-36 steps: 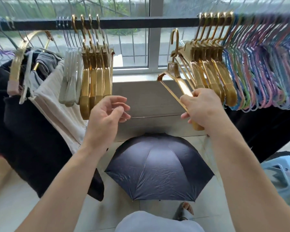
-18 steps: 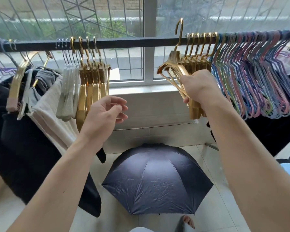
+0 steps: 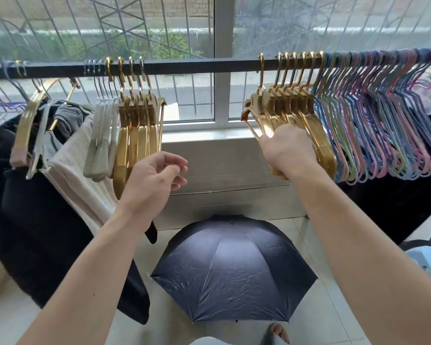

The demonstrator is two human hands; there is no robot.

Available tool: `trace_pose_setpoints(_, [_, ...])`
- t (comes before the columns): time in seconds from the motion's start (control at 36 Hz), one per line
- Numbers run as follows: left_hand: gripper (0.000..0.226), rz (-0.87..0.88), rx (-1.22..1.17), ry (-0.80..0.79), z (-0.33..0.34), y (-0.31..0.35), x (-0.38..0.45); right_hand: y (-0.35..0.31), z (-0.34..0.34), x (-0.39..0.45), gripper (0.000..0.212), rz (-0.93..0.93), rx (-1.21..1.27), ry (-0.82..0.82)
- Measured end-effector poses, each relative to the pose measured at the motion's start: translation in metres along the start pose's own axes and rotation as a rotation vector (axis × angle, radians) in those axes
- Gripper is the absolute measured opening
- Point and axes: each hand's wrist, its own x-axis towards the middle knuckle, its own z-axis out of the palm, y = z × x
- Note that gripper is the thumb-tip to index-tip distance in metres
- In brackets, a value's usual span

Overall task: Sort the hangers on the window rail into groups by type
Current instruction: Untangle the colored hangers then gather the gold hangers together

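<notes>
Window with grille behind, dark rail across it. My right hand grips a gold hanger, hook over the rail, leftmost of the right gold bunch. My left hand is free, fingers loosely curled, holding nothing, just beside the left gold bunch. Pastel hangers far right. Open umbrella on the floor.

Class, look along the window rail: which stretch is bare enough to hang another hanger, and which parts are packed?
The rail is bare between the left gold hangers and the right gold hangers, which the right hand grips. Further right, the colored wire hangers are packed tightly. Left of the gap, the white hangers and hanging clothes crowd the rail.
</notes>
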Motion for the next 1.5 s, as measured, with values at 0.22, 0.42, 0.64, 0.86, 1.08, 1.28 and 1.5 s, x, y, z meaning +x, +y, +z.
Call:
trace_pose_setpoints(0.22, [0.024,-0.065,-0.039,-0.030,0.005,-0.004,-0.002,0.011,0.009,-0.008,0.040,-0.142,-0.213,0.116])
trace_pose_setpoints(0.42, [0.024,-0.086,-0.029,-0.040,0.004,-0.005,0.000,0.025,0.021,-0.013,0.041,-0.166,-0.225,0.113])
trace_pose_setpoints(0.64, [0.024,-0.093,-0.016,-0.052,0.002,-0.009,-0.003,0.026,0.028,-0.016,0.057,-0.238,-0.334,0.098])
trace_pose_setpoints(0.86, [0.022,-0.087,0.008,-0.048,-0.002,-0.011,-0.007,0.027,0.027,-0.011,0.053,-0.268,-0.413,0.092])
trace_pose_setpoints(1.08, [0.024,-0.116,-0.007,-0.016,-0.011,-0.015,-0.013,0.028,0.013,-0.014,0.031,-0.256,-0.410,0.047])
trace_pose_setpoints(1.28, [0.025,-0.156,-0.026,0.091,-0.020,-0.016,-0.015,-0.028,0.016,-0.040,0.035,-0.390,-0.067,-0.169])
trace_pose_setpoints(1.5, [0.022,-0.167,-0.031,0.178,-0.042,-0.007,-0.020,-0.103,0.098,-0.050,0.049,-0.297,0.360,-0.636])
